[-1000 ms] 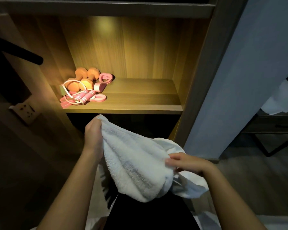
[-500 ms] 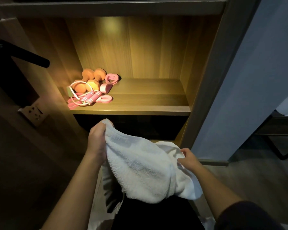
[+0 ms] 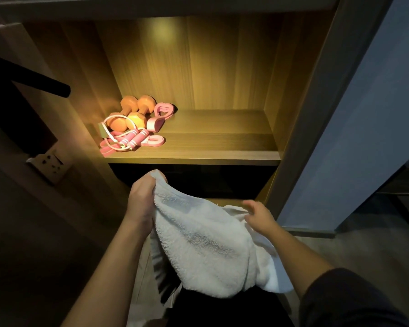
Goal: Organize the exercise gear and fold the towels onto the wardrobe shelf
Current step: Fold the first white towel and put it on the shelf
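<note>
Left hand [image 3: 142, 199]: my fingers curl round one corner of the white towel [image 3: 203, 244], which hangs before me, below the wardrobe shelf [image 3: 222, 147]. Right hand [image 3: 257, 215]: fingers loosely spread at the towel's far edge, blurred. Dumbbells [image 3: 130, 114] and jump rope [image 3: 128, 140] lie at the shelf's left end.

The shelf [image 3: 222, 140] is free right of the exercise gear [image 3: 131, 128].

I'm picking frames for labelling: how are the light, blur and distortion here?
Head view: warm light falls on the shelf and dumbbells, with a soft glare spot on the back panel; the left side lies in deep shadow. Head view: the right hand is motion-blurred, the left hand and towel sharp; the wide lens splays the wardrobe uprights.
</note>
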